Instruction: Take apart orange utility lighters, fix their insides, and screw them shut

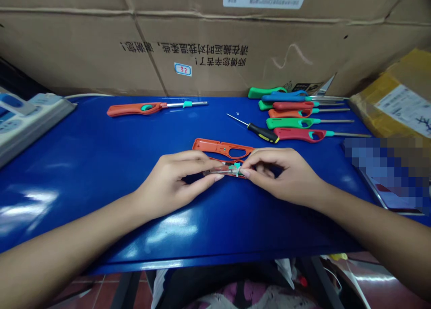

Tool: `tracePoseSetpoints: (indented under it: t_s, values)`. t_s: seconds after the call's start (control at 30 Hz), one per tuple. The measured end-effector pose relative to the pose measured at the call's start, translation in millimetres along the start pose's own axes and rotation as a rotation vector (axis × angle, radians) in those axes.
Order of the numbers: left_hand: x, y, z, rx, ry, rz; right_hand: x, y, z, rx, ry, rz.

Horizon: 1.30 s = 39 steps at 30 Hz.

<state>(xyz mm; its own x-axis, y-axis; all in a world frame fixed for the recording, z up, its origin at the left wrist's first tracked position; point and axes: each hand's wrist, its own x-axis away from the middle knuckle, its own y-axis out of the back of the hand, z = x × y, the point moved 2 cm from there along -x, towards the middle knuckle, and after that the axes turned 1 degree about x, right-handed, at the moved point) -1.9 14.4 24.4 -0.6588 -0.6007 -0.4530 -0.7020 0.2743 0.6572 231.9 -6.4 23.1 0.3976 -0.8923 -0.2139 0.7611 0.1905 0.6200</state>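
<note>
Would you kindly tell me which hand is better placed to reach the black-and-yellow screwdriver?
Probably right: the right hand lies just below the screwdriver; the left hand is farther away.

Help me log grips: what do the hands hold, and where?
An open lighter: the left hand pinches its clear inner tube, the right hand its teal middle part.

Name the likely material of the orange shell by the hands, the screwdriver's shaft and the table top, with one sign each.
Orange shell: probably moulded plastic, even matt colour. Screwdriver shaft: likely metal, thin, silvery glint. Table top: glossy blue, mirror-like light patches; painted metal or laminate, cannot tell.
</note>
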Motion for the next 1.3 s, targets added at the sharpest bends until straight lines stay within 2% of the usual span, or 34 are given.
tracePoseSetpoints:
  t_s: [0.07, 0.13, 0.27, 0.5, 1.07, 1.3]
  values:
    - [-2, 3.2, 4, -0.05, -0.015, 0.041, 1, 0, -1, 0.144, 0.128, -0.024]
    - [-3, 7.9, 9, -0.117, -0.033, 0.066, 1, 1, -3, 0.264, 0.196, -0.01]
    - [-4, 14.9, 18, -0.209, -0.026, 0.087, 0, 2, -12, 0.348, 0.2, 0.08]
    - [-3, 13.2, 21, -0.212, 0.004, 0.156, 0, 6, -17, 0.391, 0.238, 0.147]
    - [0, 4.4, 20, -0.105, 0.023, 0.156, 2, 17, -15, 0.489, 0.285, 0.2]
    - [0, 5.2, 18, -0.057, 0.074, 0.145, 1, 16, -14, 0.527, 0.306, 0.21]
